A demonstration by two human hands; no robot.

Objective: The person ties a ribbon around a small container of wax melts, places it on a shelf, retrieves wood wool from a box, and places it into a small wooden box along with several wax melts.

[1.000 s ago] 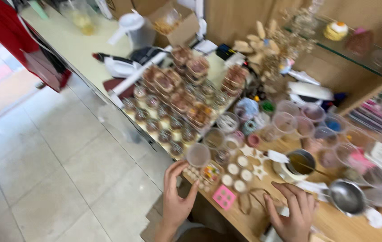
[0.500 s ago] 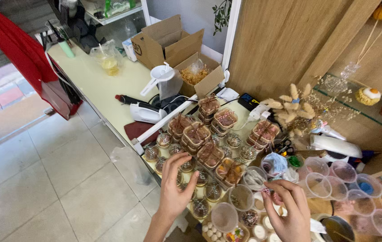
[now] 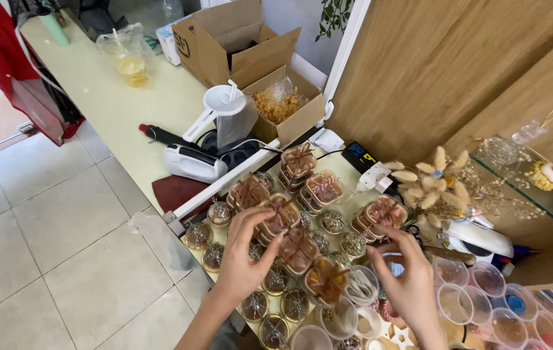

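Note:
My left hand (image 3: 245,256) reaches over a crowd of clear boxes tied with brown ribbon (image 3: 281,214); its fingertips touch one box in the middle of the group. My right hand (image 3: 407,280) hovers to the right, fingers spread, near an empty clear cup (image 3: 362,285) and a ribboned box (image 3: 384,212). Several small round jars with gold lids (image 3: 276,280) stand in rows around the boxes on the pale counter (image 3: 114,107). Neither hand has lifted anything.
Open cardboard boxes (image 3: 244,45) and a white hand mixer (image 3: 192,162) sit at the back. Dried flowers (image 3: 433,181) and a glass shelf (image 3: 536,188) lie to the right. Empty plastic cups (image 3: 484,304) crowd the lower right. Tiled floor (image 3: 49,246) lies left.
The view has tilted up and closer to the counter. Both hands have moved forward from the near edge onto the ribboned boxes and cups.

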